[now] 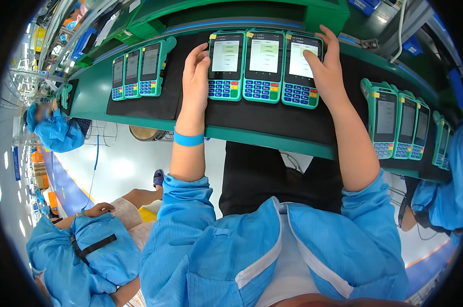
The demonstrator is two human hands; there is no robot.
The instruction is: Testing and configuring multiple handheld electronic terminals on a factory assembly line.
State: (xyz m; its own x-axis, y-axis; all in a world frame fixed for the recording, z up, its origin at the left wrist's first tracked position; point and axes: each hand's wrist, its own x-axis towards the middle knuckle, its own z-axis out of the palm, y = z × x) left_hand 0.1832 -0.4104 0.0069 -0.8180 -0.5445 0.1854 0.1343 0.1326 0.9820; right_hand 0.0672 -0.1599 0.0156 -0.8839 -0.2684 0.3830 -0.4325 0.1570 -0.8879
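Observation:
Three green handheld card payment terminals stand side by side on the black mat before me: a left one (226,61), a middle one (263,61) and a right one (302,66). Each has a lit screen with a list above a blue keypad. My left hand (194,77), with a blue band at its wrist, rests against the left terminal's outer edge, fingers loosely bent and slightly apart. My right hand (327,66) reaches over the right terminal. Its thumb lies on or just over that screen, and its other fingers stretch past the right edge, holding nothing.
Another three terminals (134,71) stand at the left on the green bench (272,140). More terminals (400,125) are at the right. A green shelf (231,13) runs behind. One co-worker in blue (88,250) sits at lower left, others at far left and right.

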